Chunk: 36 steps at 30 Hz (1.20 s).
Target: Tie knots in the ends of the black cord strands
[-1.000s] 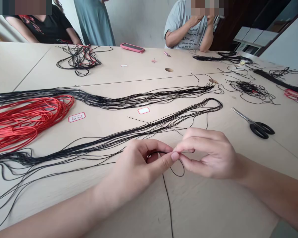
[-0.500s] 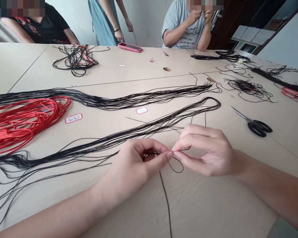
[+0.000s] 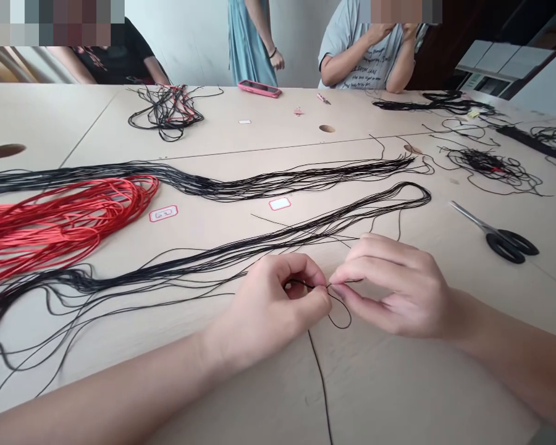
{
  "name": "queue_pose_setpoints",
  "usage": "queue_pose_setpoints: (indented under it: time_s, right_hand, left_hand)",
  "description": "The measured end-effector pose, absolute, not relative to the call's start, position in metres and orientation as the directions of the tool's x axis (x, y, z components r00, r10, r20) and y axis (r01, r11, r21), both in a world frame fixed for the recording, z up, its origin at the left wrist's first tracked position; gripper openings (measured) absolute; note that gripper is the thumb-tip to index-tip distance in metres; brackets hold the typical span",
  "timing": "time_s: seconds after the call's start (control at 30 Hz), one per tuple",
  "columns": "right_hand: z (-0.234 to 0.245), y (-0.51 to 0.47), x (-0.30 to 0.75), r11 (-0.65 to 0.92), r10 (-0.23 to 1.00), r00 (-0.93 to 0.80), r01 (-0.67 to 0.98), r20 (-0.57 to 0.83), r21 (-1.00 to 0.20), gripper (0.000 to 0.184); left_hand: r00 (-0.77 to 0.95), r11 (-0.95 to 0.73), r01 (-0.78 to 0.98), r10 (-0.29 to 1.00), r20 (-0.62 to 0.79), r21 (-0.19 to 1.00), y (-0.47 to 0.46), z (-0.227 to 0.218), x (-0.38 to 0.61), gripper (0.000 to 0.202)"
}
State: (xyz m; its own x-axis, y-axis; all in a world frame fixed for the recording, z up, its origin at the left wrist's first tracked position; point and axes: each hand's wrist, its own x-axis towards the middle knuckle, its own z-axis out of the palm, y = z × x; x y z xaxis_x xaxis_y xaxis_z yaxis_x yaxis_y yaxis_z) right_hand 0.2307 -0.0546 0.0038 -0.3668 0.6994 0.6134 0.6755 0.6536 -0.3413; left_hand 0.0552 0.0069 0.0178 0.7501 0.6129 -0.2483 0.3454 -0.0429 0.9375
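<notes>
Between thumb and forefinger, my left hand pinches a thin black cord. My right hand grips the same cord close by, its fingertips almost touching the left ones. A small loop of the cord hangs below the fingertips, and a short end sticks out among the right fingers. From under my left hand, the long part runs down toward the near side. Whether the cord is knotted at the pinch is hidden by the fingers. Just beyond both hands lies a bundle of black cords, folded over at its right end.
Scissors with black handles lie right of my hands. Red cord is coiled at left beside another black bundle. Paper labels, a pink-cased phone and tangled cords lie farther back. Other people are across the table.
The whole view has shifted slightly, so the table's things appear farther right. Both hands keep their pinch on the cord. Across the table, the standing person's arm has moved.
</notes>
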Motion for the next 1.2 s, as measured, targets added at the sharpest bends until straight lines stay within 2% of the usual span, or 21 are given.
queue_pose_setpoints:
  time_s: [0.13,0.23,0.37,0.5,0.87,0.93,1.03,1.13,1.2]
  right_hand:
    - [0.01,-0.057,0.23,0.529,0.695,-0.204,0.795,0.689,-0.298,0.01]
    - [0.014,-0.059,0.228,0.432,0.651,-0.099,0.863,0.753,-0.261,0.015]
    - [0.011,-0.057,0.223,0.395,0.718,-0.167,0.897,0.675,-0.199,0.022]
    - [0.007,-0.054,0.219,0.409,0.773,-0.22,0.89,0.595,-0.202,0.013]
    - [0.004,-0.056,0.216,0.488,0.769,-0.319,0.853,0.553,-0.187,0.018]
    - [0.004,-0.055,0.219,0.469,0.788,-0.28,0.85,0.548,-0.24,0.017]
    - [0.004,-0.053,0.223,0.431,0.832,-0.143,0.775,0.536,-0.462,0.011]
    - [0.003,-0.052,0.224,0.382,0.894,-0.046,0.597,0.445,-0.706,0.024]
    - [0.001,-0.052,0.223,0.356,0.926,-0.062,0.465,0.372,-0.811,0.026]
  left_hand:
    - [0.732,0.027,0.282,0.64,-0.233,0.959,0.01,0.015,0.054,0.011]
    - [0.699,0.085,0.258,0.671,-0.247,0.962,0.012,0.014,0.053,0.017]
    - [0.694,0.11,0.221,0.681,-0.235,0.969,0.012,0.016,0.055,0.025]
    - [0.715,0.097,0.208,0.664,-0.219,0.973,0.013,0.016,0.057,0.025]
    - [0.668,0.174,0.211,0.693,-0.272,0.962,0.02,0.011,0.052,0.025]
    - [0.655,0.181,0.22,0.701,-0.283,0.959,0.021,0.01,0.052,0.027]
    - [0.655,0.163,0.246,0.698,-0.288,0.955,0.02,0.012,0.052,0.029]
    - [0.676,0.124,0.234,0.692,-0.254,0.964,0.017,0.014,0.054,0.026]
    - [0.692,0.094,0.21,0.689,-0.216,0.973,0.015,0.016,0.055,0.024]
